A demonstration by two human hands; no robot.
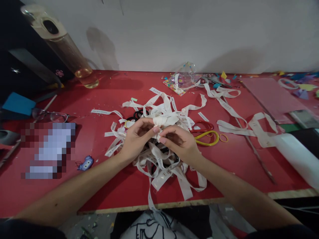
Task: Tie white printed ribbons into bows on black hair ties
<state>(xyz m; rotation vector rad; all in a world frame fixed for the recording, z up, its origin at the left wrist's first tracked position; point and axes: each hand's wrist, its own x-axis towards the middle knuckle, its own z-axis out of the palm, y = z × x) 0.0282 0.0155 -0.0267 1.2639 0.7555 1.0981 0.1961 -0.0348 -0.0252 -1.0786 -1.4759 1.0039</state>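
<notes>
A gathered white ribbon (161,121) is between my two hands, above a loose heap of printed white ribbons (161,177) on the red table (99,189). My left hand (138,136) pinches it from the left with thumb and fingers. From the right, my right hand (180,141) closes thumb and fingertips on its lower end. Black bands (139,114) show in the heap behind my left hand. Yellow-handled scissors (209,138) lie just right of my right hand, with a red handle beside them.
A tall bottle (72,56) stands at the back left. Eyeglasses (58,117), a blurred-out device (53,146) and a purple trinket (86,163) lie on the left. On the right are more ribbons (264,127), a thin stick (260,159) and a white roll (296,157).
</notes>
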